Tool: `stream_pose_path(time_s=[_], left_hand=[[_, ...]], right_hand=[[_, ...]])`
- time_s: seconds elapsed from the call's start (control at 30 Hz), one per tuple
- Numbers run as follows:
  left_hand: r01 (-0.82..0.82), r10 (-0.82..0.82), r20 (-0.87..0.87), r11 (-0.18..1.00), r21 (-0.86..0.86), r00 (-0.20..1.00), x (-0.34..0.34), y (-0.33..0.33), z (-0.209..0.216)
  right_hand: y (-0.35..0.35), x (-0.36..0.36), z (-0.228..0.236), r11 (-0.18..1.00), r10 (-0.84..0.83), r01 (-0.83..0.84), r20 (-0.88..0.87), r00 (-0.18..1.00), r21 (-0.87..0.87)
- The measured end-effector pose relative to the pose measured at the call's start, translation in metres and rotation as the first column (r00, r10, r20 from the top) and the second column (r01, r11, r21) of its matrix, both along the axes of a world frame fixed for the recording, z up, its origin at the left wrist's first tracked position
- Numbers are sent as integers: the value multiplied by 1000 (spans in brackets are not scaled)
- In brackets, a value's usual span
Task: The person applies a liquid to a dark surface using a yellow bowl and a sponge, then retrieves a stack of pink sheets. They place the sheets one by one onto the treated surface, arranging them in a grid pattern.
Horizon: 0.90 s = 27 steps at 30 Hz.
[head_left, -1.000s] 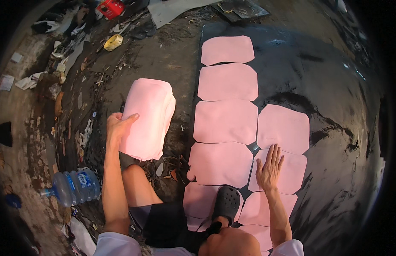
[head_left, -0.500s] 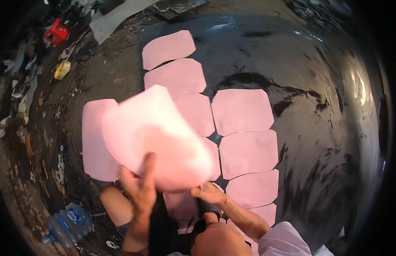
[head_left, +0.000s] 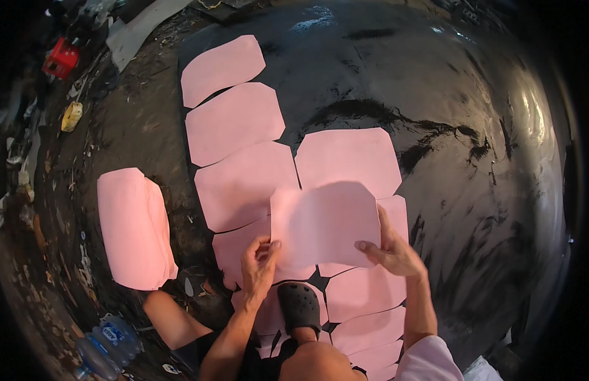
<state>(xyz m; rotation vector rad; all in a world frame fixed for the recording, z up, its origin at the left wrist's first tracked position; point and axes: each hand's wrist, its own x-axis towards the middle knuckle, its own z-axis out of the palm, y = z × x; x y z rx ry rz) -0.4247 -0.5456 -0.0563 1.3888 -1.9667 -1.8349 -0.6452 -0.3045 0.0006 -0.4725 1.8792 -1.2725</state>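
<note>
A pink sheet with clipped corners [head_left: 323,222] is stretched between my two hands, above the laid-out sheets. My left hand [head_left: 259,267] pinches its lower left edge, thumb on top. At the right edge my right hand [head_left: 399,251] grips it, thumb on the upper face and fingers mostly behind. Underneath, similar pink sheets lie in two columns; one far sheet [head_left: 234,124] is in the left column and another [head_left: 348,155] heads the right column. The held sheet covers parts of both columns.
A thick pile of pink sheets [head_left: 134,228] lies on the dirt at the left. The columns rest on a black, shiny ground sheet [head_left: 459,209]. My foot in a dark clog [head_left: 301,305] is on the near sheets. A plastic water bottle [head_left: 107,346] and a red crate [head_left: 61,58] are at left.
The pink sheet has moved right from beside the pile and is now spread between both hands over the columns. My right hand has moved up and right to its right edge.
</note>
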Motion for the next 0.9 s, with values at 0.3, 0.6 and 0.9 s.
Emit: stream_pose_path(time_s=[0.3, 0.6, 0.9], left_hand=[[-75, 55, -195, 992, -98, 979, -252, -117, -14], [-96, 92, -93, 995, -38, 991, -290, -118, -46], [-192, 199, -299, 980, 52, 933, -290, -118, -62]], right_hand=[[-106, -239, -33, 947, -238, 322, -688, 686, -6], [-100, -270, -97, 934, -247, 349, -568, 785, 75], [-115, -263, -98, 922, -369, 371, -543, 754, -111]])
